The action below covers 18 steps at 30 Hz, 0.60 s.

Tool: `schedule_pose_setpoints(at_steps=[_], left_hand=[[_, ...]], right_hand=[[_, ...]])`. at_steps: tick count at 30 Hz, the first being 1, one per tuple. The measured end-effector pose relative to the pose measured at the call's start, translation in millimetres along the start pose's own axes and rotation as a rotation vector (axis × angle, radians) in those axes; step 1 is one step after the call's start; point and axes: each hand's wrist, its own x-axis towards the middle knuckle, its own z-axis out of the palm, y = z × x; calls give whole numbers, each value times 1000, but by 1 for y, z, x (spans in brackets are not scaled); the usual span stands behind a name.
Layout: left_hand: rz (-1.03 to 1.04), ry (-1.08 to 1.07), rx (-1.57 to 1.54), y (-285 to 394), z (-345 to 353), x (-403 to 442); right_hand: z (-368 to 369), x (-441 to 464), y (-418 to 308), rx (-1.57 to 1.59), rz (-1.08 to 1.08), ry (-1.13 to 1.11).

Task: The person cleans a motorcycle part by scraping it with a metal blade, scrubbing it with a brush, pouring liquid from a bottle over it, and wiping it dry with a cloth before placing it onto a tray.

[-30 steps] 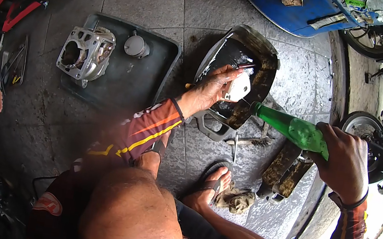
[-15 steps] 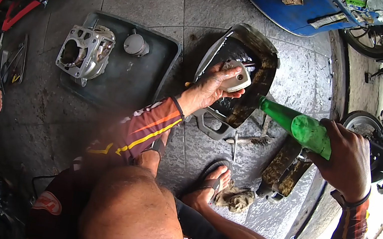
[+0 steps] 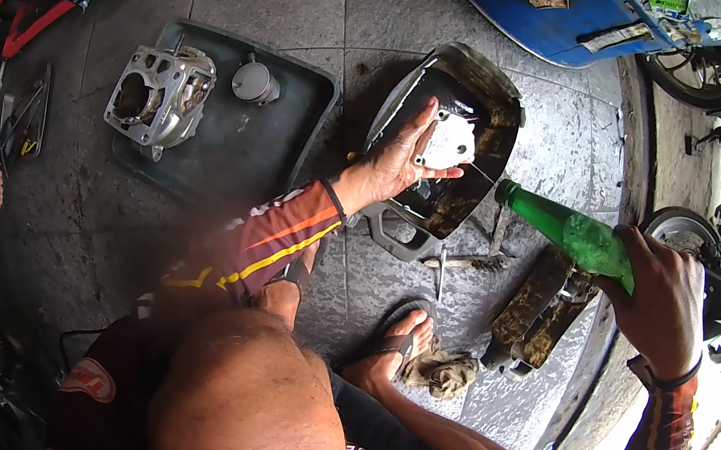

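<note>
My left hand point(image 3: 398, 157) is closed around a small pale metal engine cover point(image 3: 449, 142), its flat face with bolt holes turned up. Below it lies a cut-open dark plastic container point(image 3: 474, 211) with dirty inner walls. My right hand point(image 3: 662, 290) grips a green glass bottle point(image 3: 560, 227) by its base end, the neck pointing left at the cover. A thin stream of liquid runs from the bottle mouth onto the cover's edge.
To the left, a dark tray point(image 3: 272, 153) holds a metal engine cylinder point(image 3: 159, 101) and a piston point(image 3: 256, 82). A brush point(image 3: 473, 263), a dirty metal part point(image 3: 546, 313) and a rag point(image 3: 442, 374) lie near my foot. Motorcycles point(image 3: 691, 242) stand at right.
The engine cover has been turned in my left hand, so its flat holed face now shows. The bottle has shifted slightly right, and a stream of liquid now shows at its mouth.
</note>
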Motion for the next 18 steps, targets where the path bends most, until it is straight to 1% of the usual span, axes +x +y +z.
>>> schedule_pose_setpoints(at_steps=[2,5,9,10,11,12,14,15,17,18], left_hand=[[19,37,112,-4,-3,3],[32,88,167,-2,6,-1],[47,90,168,-1,9,-4],[39,45,125,-1,6,-3],[31,0,82,-1,3,-2],[33,0,82,1,2,-2],[-67,-152,-114,4,-1,-1],[-68,-152,-114,2,-2,-2],[-74,-56,-62,-1,-4,-2],[-84,39,36,-1,-2,-2]], right_hand=[[-2,-1,-2,-1,-2,9],[-1,-1,-1,4,1,35],[2,-2,2,32,-15,75],[2,-1,2,31,-16,76],[3,-1,1,43,-1,30],[3,-1,1,56,14,-16],[-1,-2,-4,51,14,-33],[-2,-2,-6,48,17,-50],[1,-2,-3,77,8,-50],[3,-2,-2,106,-5,-49]])
